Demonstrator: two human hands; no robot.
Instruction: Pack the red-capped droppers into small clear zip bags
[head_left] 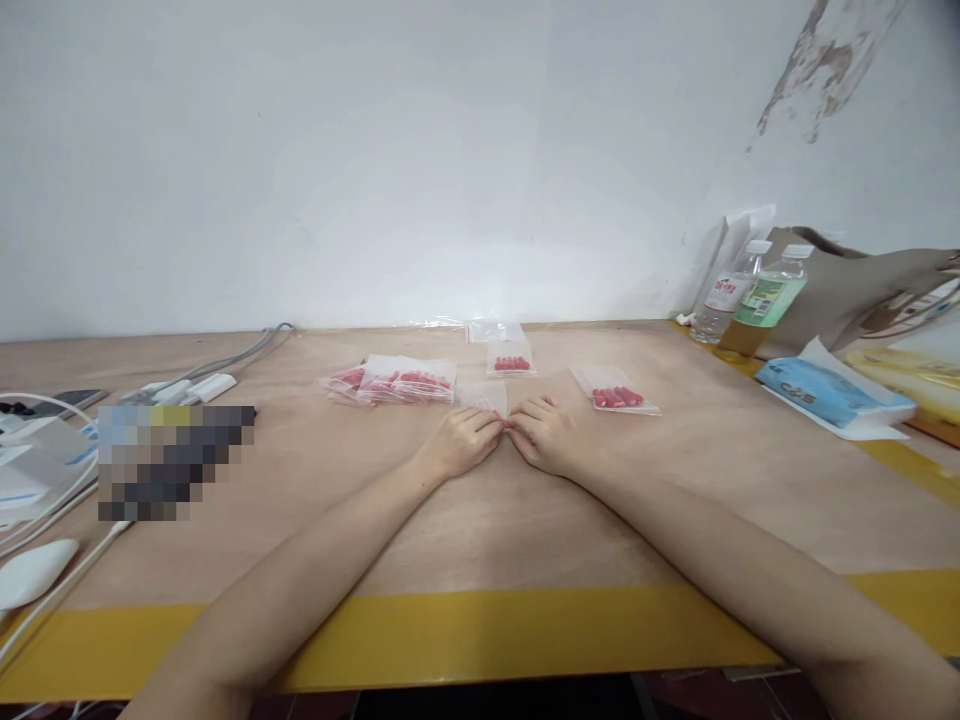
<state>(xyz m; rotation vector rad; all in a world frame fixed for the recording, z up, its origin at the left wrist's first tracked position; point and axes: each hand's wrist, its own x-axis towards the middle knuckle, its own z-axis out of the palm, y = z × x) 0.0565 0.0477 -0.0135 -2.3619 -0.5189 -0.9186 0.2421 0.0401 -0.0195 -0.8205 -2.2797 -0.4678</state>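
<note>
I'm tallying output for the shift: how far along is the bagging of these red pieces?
Done, it seems: a pile of filled clear bags, one filled bag behind the hands and a lone bag to the right. In hand: the left hand and right hand pinch a small bag, red pieces at the fingertips. Left: apparently the empty bags at the back.
</note>
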